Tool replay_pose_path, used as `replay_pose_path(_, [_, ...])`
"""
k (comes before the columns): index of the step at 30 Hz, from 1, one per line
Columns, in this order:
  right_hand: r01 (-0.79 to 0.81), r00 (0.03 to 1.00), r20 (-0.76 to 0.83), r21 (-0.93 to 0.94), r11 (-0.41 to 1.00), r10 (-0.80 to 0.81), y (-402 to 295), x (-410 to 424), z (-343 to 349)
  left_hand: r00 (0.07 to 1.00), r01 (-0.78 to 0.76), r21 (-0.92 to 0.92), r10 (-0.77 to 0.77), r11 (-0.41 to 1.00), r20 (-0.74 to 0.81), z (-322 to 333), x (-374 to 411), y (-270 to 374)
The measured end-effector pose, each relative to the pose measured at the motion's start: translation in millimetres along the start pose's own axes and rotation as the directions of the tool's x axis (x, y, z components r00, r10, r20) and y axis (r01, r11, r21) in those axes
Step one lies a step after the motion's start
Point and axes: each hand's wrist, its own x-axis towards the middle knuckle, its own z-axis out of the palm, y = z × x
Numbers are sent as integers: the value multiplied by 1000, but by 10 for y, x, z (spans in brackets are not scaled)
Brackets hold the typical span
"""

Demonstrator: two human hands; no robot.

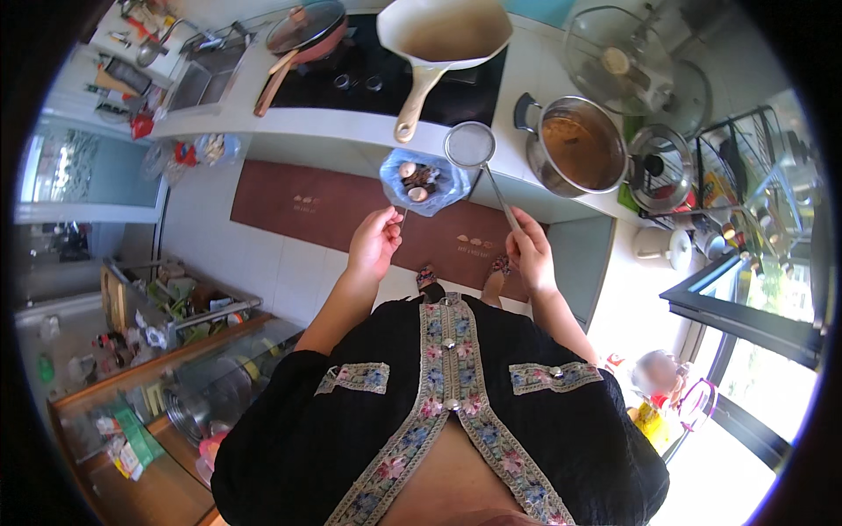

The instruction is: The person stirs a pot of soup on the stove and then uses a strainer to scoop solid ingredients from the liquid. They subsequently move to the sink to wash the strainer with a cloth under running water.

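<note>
My right hand (530, 252) grips the handle of a fine-mesh metal strainer (470, 146). Its round mesh head is raised by the counter's front edge, between a milk pan (421, 85) and a steel pot (583, 148). Brown liquid with a dark piece in it shows inside the pot. A blue plastic bag (431, 204) hangs at the counter front, holding eggshells (417, 194) and dark scraps. Just below and left of the bag, my left hand (376, 244) is raised with curled fingers and thumb against them; nothing is visible in it.
A black cooktop (316, 85) carries a lidded pink pan (309, 39), whose wooden handle overhangs the counter edge. Glass lids (660, 161) and a dish rack (737, 151) stand right of the pot. An open window frame (743, 309) juts in at right. A brown mat (296, 197) covers the floor ahead.
</note>
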Motion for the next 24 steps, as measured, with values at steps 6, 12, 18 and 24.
replay_pose_path(6, [301,940,-145,-72,951,-308,-645,-254,-523,996,61,13,-62,998,66,399,160,-151])
replay_pose_path(12, [390,871,-159,-352,851,-465,-924,-122,-1135,985,90,46,-96,995,146,805,273,-304])
replay_pose_path(18, [364,842,-153,-546,755,-517,-1083,98,-1411,985,89,70,-98,994,138,954,314,-426])
replay_pose_path(24, [279,834,-127,-742,610,-537,-1260,288,-1431,989,79,52,-84,996,118,1016,310,-475])
